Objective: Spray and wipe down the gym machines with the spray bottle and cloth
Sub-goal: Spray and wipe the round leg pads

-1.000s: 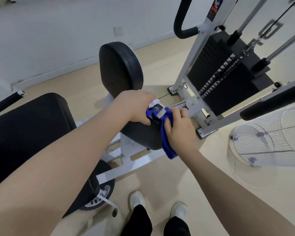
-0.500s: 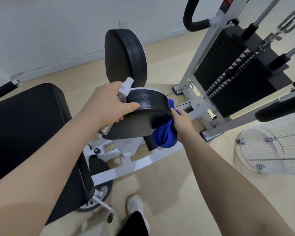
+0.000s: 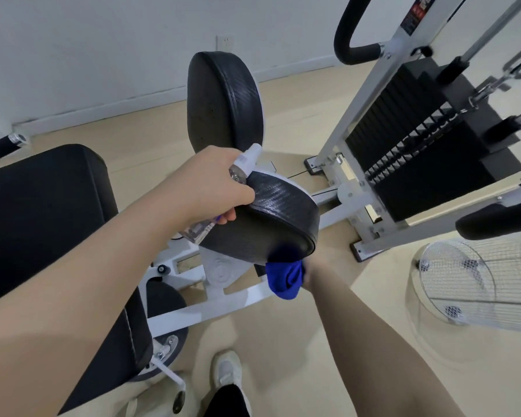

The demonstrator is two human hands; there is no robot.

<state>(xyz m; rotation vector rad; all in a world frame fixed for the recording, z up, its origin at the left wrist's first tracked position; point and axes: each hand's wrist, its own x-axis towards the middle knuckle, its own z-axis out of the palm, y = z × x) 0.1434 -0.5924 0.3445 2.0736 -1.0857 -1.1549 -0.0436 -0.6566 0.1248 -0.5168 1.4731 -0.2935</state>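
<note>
My left hand (image 3: 206, 183) grips a clear spray bottle (image 3: 241, 165) with a white nozzle, resting against the near black oval pad (image 3: 278, 219) of the white-framed gym machine. My right hand (image 3: 309, 273) is mostly hidden under that pad's lower edge and holds a bunched blue cloth (image 3: 285, 278) against the pad's underside. A second black oval pad (image 3: 223, 100) stands upright behind. The black seat cushion (image 3: 42, 212) lies at the left.
A black weight stack (image 3: 424, 155) in a white frame (image 3: 358, 115) stands at the right, with a curved black handle (image 3: 348, 34) above. A white wire basket (image 3: 478, 284) lies on the beige floor at the right. My shoe (image 3: 227, 371) is below; a wall runs behind.
My hands parted: the left took the spray bottle up to the pad's top, the right carried the blue cloth down under the pad's lower edge. The view moved closer.
</note>
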